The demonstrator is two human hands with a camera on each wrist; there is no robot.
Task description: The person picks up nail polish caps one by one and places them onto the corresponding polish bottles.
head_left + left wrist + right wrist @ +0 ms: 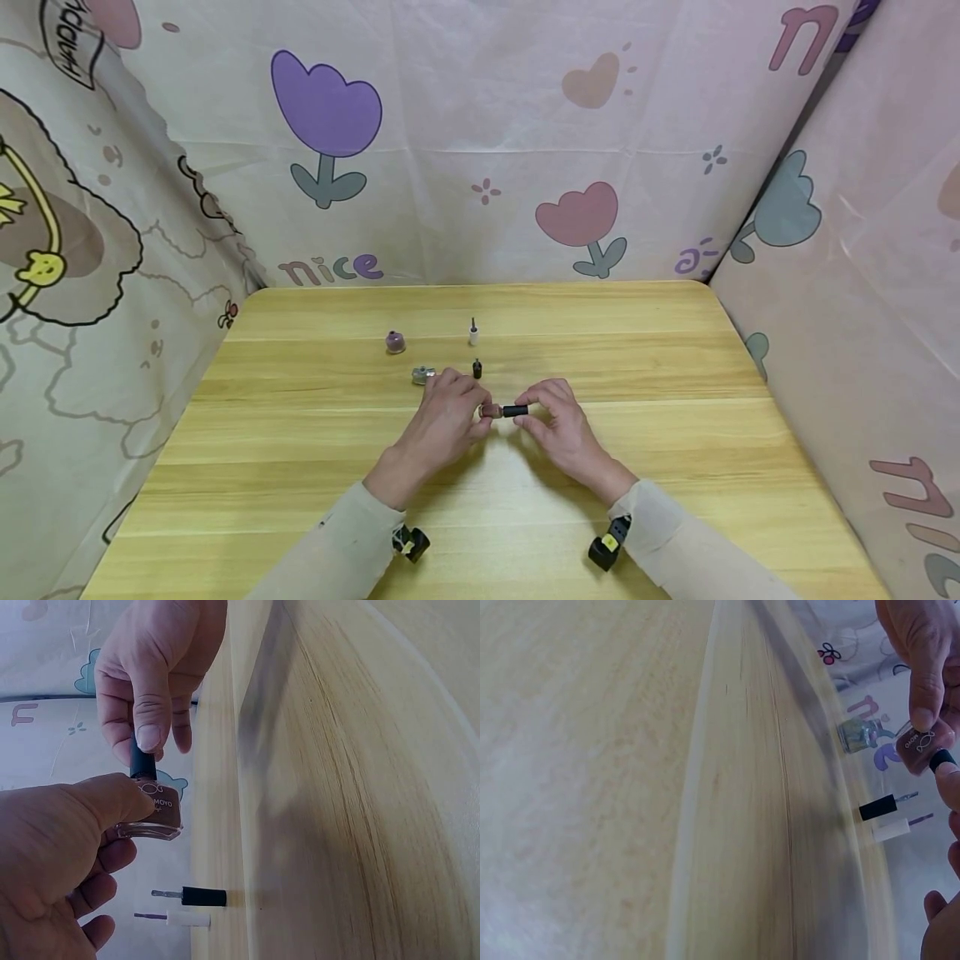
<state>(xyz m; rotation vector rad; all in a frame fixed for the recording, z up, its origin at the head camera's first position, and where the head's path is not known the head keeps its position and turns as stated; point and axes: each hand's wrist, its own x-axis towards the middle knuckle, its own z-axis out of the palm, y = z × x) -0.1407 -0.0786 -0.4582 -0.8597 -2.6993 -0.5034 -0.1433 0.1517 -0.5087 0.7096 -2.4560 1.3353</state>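
Observation:
My left hand [448,417] pinches a small brownish-red nail polish bottle [491,411] between thumb and fingers. In the left wrist view, pale lettering shows on the glass of this bottle [166,814]. At its neck sits a black cap [516,411], gripped by the thumb and fingertips of my right hand [558,427]. Bottle and cap lie in one line, tilted sideways between the two hands in the head view. Just beyond the left fingers is a clear bottle of silvery glitter polish [422,376], partly covered by that hand.
Past the hands, a black cap [477,370] and a white cap [473,336] stand with their brushes pointing up. A purple polish bottle [395,343] without a cap stands farther left. Printed cloth [450,108] hangs behind and beside the wooden table [300,500].

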